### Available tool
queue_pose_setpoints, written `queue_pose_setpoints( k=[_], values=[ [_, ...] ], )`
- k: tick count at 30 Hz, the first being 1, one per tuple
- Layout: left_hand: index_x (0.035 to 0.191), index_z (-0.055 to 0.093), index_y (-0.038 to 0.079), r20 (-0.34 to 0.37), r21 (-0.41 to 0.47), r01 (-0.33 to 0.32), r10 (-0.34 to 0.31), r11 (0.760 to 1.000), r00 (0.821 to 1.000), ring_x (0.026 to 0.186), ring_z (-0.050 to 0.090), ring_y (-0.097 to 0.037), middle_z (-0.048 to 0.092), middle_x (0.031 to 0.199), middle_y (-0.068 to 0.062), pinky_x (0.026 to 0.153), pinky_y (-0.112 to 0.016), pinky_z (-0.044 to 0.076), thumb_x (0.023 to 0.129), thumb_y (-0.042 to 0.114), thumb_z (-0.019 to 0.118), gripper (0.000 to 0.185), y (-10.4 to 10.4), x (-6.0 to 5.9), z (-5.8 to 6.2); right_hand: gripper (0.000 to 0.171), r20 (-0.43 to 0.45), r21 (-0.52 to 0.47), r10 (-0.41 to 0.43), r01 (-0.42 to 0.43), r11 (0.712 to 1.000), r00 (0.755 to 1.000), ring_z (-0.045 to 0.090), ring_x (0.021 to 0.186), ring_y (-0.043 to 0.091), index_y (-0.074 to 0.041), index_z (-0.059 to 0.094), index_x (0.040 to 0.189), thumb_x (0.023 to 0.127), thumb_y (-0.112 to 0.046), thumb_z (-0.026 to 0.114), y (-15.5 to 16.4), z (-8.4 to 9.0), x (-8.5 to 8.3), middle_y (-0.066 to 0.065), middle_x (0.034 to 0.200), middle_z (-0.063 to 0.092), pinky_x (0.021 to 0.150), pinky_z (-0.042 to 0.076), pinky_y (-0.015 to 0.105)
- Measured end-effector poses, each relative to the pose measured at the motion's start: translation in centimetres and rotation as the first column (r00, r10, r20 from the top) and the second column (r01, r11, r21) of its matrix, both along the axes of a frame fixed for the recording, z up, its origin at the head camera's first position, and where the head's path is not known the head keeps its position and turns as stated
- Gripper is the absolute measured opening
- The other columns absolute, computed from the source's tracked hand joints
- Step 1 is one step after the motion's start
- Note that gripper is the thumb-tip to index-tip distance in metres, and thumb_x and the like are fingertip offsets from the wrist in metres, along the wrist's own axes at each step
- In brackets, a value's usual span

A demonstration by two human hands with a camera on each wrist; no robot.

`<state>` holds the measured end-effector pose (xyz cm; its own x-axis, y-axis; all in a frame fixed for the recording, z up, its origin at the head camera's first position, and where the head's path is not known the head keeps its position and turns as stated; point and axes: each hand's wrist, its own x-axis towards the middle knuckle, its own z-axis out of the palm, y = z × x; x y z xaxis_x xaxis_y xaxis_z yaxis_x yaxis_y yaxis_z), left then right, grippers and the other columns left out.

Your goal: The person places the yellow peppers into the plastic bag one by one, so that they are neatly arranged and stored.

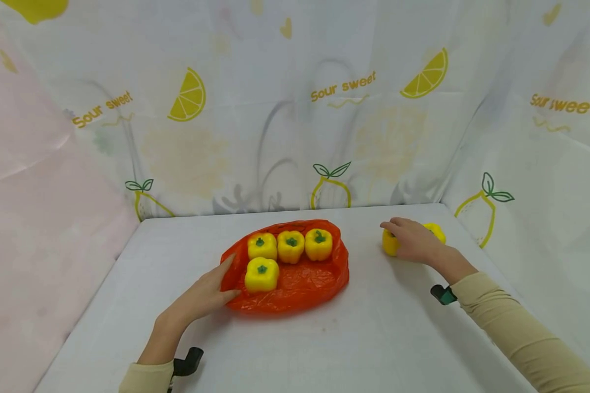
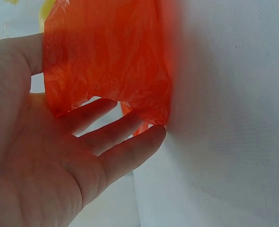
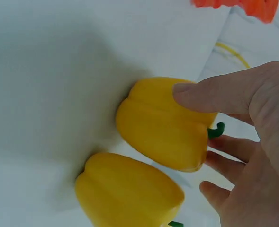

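A red plastic bag (image 1: pixel 300 278) lies spread on the table, with several yellow bell peppers (image 1: pixel 262 274) on it in the head view. My left hand (image 1: pixel 204 292) touches the bag's left side with its fingers spread. In the left wrist view the red plastic (image 2: pixel 111 52) partly covers the fingers of that hand (image 2: pixel 49 156). Over at the right, my right hand (image 1: pixel 415 240) grips a yellow bell pepper (image 3: pixel 160 123), thumb on its side and fingers behind it. Another yellow bell pepper (image 3: pixel 130 191) stands beside the gripped one, partly hidden by the hand in the head view.
The table (image 1: pixel 364 338) has a white covering. Behind it and at the sides hang curtains (image 1: pixel 255 109) printed with lemons and lettering. Table surface lies between the bag and the right-hand peppers. A dark wrist device (image 1: pixel 192 361) sits at each sleeve.
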<state>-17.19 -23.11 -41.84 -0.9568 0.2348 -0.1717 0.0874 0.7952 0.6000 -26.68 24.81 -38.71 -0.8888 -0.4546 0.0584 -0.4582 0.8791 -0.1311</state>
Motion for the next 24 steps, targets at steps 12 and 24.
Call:
queue_pose_setpoints(
  k=[12,24],
  values=[
    [0.16,0.014,0.012,0.019,0.001,-0.017,0.017,1.0,1.0,0.147,0.032,-0.04,0.029,0.162,-0.016,0.112,-0.063,0.037,0.094,0.03,0.065,0.085,0.14,0.03,0.02,0.055,-0.02,0.004,0.013,-0.013,1.0,1.0,0.054,0.116,0.047,-0.002,0.057,0.132,0.079,-0.001,0.066,0.92,-0.53,-0.19,0.026,0.128,0.059,0.098,0.046,0.062],
    [0.16,0.015,0.012,0.019,-0.005,-0.021,0.021,1.0,1.0,0.147,0.031,-0.04,0.029,0.163,-0.015,0.112,-0.063,0.037,0.094,0.03,0.065,0.085,0.15,0.01,-0.02,0.058,0.079,-0.046,0.028,-0.024,0.999,0.997,0.053,0.113,0.042,-0.003,0.055,0.136,0.08,0.004,0.063,0.88,-0.88,-0.18,0.026,0.133,0.052,0.099,0.048,0.058]
  ],
)
